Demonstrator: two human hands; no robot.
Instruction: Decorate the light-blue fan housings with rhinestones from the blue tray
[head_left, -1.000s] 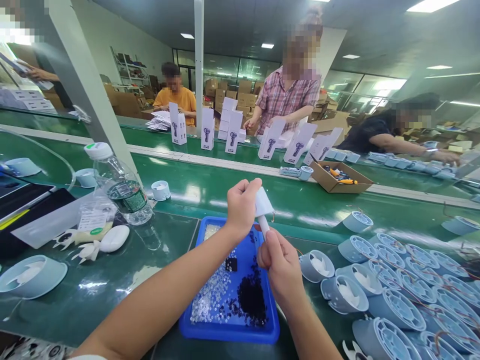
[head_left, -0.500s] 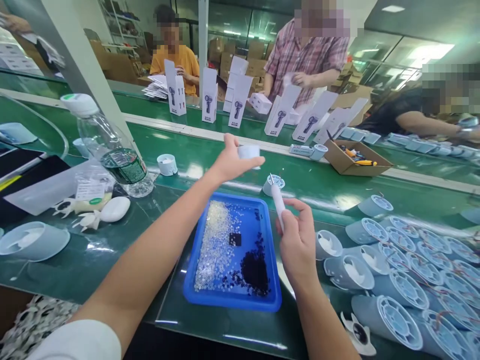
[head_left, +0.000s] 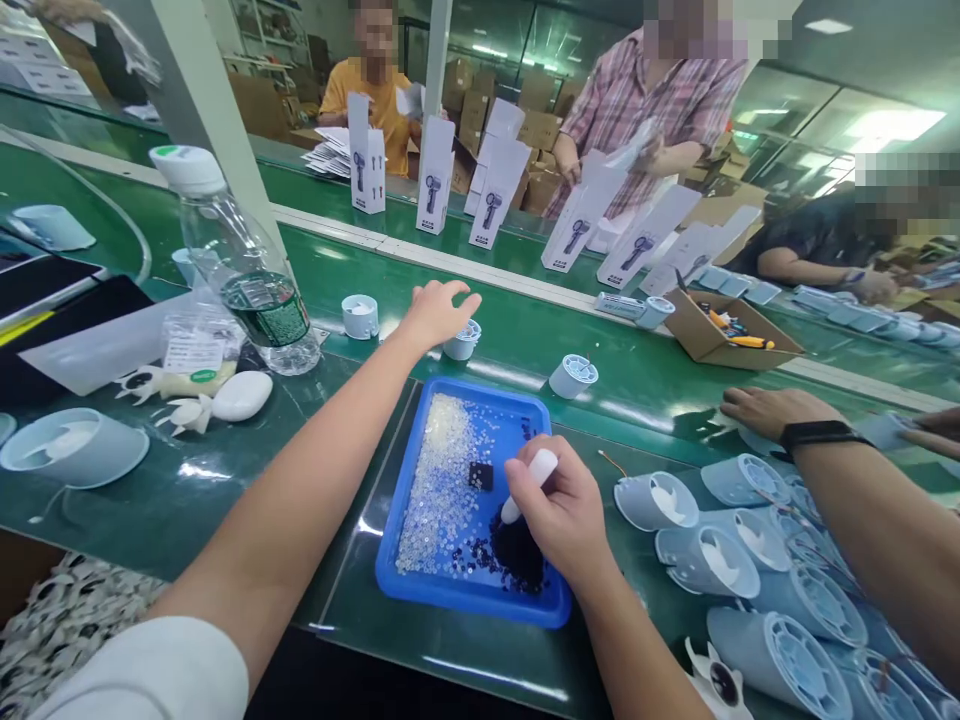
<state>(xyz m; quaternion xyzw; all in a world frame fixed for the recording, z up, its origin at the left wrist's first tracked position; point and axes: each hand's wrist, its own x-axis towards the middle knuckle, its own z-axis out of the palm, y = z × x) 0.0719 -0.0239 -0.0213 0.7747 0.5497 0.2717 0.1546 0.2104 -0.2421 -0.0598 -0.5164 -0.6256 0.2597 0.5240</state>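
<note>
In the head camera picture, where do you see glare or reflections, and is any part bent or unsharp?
Head view: ceiling lights make bright glare streaks on the glossy green table and the belt; straight edges curve toward the corners, a wide-lens distortion; the left hand and right hand with its white tool over the blue tray look sharp; faces are pixelated.
</note>
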